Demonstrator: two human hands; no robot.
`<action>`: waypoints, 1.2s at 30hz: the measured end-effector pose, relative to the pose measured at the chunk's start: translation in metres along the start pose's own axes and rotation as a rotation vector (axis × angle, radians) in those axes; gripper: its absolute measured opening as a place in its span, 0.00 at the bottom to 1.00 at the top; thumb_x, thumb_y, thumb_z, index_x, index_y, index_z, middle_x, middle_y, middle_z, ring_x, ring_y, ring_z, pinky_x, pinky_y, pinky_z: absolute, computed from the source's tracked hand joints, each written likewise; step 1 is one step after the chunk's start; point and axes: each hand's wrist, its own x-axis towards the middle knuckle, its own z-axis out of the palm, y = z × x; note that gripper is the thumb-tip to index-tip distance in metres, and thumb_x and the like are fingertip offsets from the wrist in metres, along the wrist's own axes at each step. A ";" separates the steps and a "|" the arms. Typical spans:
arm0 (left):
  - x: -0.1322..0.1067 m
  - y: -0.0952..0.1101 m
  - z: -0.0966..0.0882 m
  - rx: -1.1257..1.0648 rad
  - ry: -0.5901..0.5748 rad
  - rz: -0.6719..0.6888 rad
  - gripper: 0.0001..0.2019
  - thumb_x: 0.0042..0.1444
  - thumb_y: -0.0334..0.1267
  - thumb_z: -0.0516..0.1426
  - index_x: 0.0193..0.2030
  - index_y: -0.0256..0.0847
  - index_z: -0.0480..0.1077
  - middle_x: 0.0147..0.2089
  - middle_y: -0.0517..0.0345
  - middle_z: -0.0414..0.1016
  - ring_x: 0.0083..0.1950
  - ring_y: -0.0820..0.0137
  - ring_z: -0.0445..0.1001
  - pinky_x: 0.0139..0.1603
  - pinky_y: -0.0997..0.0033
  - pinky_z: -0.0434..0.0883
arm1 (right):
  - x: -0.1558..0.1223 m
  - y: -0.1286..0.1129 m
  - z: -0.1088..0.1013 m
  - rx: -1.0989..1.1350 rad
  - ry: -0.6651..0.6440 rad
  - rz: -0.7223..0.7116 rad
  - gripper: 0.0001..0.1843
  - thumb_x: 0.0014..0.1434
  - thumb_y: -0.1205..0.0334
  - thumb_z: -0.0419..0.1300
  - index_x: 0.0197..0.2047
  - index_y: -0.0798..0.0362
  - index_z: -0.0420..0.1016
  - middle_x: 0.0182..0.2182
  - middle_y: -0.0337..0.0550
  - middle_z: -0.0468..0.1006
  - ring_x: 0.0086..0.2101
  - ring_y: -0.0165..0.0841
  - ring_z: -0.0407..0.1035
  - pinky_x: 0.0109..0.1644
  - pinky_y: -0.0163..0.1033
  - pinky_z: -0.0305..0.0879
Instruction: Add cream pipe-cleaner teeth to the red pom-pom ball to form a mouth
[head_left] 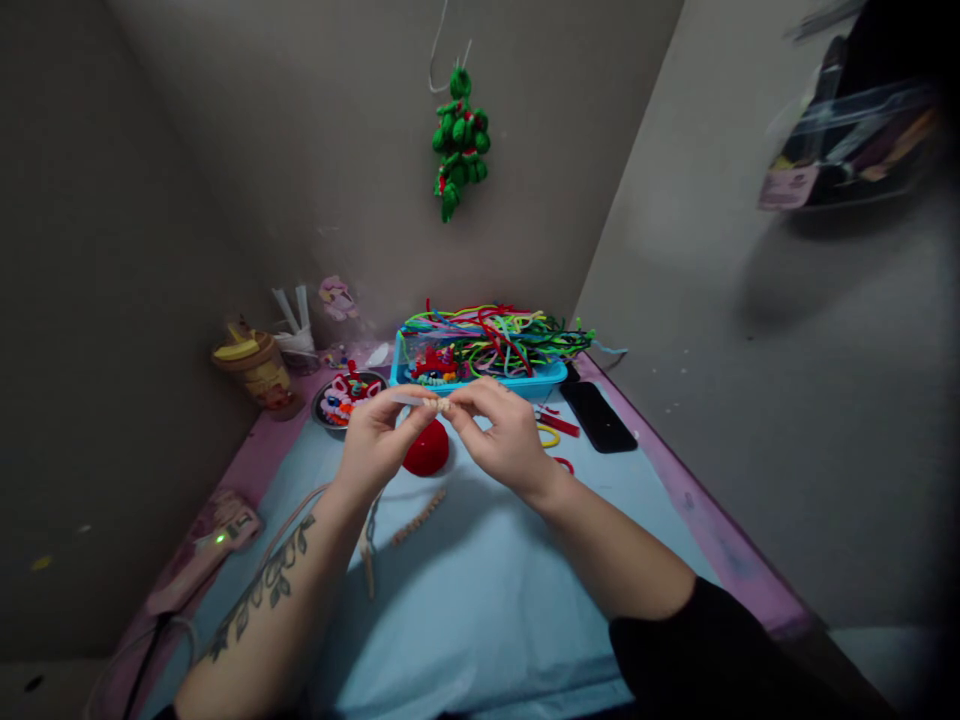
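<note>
My left hand point(375, 435) is closed on a slim translucent stick point(407, 399), pinched between thumb and fingers. Around the stick's right end sits a beige coiled pipe cleaner point(437, 405), which the fingertips of my right hand point(501, 432) grip. Both sets of fingertips nearly meet at the coil. Just below them a shiny red dome-shaped thing point(427, 449) rests on the light blue sheet point(480, 580). Nearer to me lies a second beige coiled length point(420, 517), with loose beige strands point(367, 560) to its left, partly behind my left forearm.
A blue basket point(517, 383) at the back overflows with coloured pipe cleaners point(499, 335). Left of it stand a metal bowl point(318, 402) of fuzzy pieces and a lidded cup point(259, 370). A black phone point(600, 417) and red-handled scissors point(561, 424) lie right; a pink glue gun point(206, 555) lies left.
</note>
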 end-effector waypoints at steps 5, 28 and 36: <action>0.000 -0.003 0.000 0.074 0.042 0.010 0.11 0.53 0.39 0.62 0.43 0.40 0.75 0.41 0.54 0.81 0.40 0.67 0.79 0.44 0.68 0.74 | 0.003 -0.002 -0.003 0.077 0.026 0.131 0.06 0.62 0.64 0.59 0.33 0.52 0.75 0.27 0.40 0.75 0.29 0.30 0.67 0.33 0.35 0.63; -0.003 0.021 -0.004 0.372 -0.026 -0.008 0.06 0.56 0.38 0.59 0.35 0.38 0.76 0.31 0.58 0.79 0.30 0.73 0.74 0.34 0.75 0.70 | -0.002 0.007 0.002 -0.124 0.138 0.100 0.07 0.62 0.65 0.59 0.31 0.52 0.73 0.27 0.40 0.74 0.30 0.31 0.68 0.35 0.36 0.65; -0.002 0.018 -0.004 0.365 -0.043 -0.036 0.07 0.56 0.38 0.58 0.33 0.37 0.75 0.30 0.58 0.78 0.30 0.73 0.73 0.35 0.75 0.69 | -0.004 0.011 0.004 -0.183 0.151 0.049 0.05 0.61 0.66 0.59 0.32 0.50 0.73 0.28 0.40 0.75 0.32 0.33 0.70 0.37 0.39 0.66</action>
